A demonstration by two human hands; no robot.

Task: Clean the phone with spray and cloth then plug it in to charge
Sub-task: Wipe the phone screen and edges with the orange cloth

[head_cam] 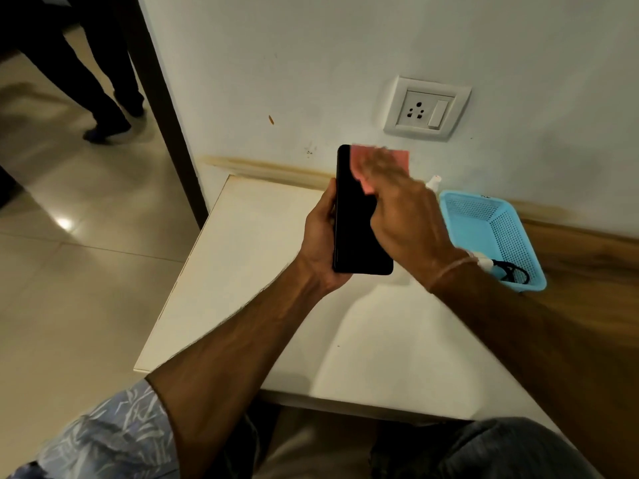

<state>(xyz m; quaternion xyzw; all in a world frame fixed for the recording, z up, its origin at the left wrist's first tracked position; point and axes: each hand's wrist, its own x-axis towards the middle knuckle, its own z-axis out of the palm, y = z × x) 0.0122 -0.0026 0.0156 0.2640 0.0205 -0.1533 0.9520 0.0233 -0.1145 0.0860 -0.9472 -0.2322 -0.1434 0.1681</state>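
Wiping step: left hand (321,236) grips the phone (356,229); right hand (404,216), fingers flat, presses the cloth (361,167) on it. Next probably comes the charger (511,271), right of the phone.

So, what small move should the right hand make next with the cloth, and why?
Probably draw the pink cloth down the screen toward its lower end. The right hand presses it only on the upper part of the phone, which the left hand grips by its edge; the lower screen lies bare.
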